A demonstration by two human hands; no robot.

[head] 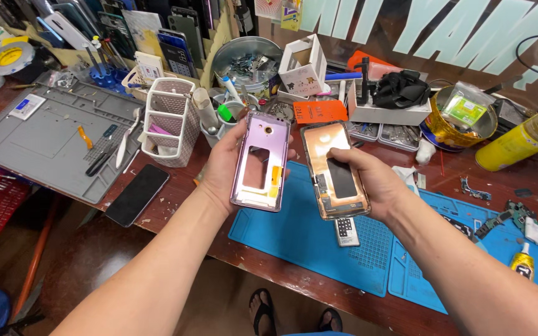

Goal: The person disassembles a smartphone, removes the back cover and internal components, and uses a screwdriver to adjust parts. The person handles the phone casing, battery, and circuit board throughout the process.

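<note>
My left hand (222,168) holds up a lilac phone frame (260,161) with an open rectangular cut-out in its middle and a small yellow strip at its right side. Beside it, my right hand (372,180) grips a phone screen panel (333,169) by its right edge, copper-coloured back facing me, with a black patch in the centre and a short flex tab hanging from the bottom. The two parts are side by side and apart, above a blue silicone mat (309,239).
A wooden workbench holds a grey work mat (45,134) with tools, a black phone (137,194), a white basket (169,121), a metal bowl (247,56), a gold tin (453,127), a yellow spray can (521,140) and a glue tube (522,261).
</note>
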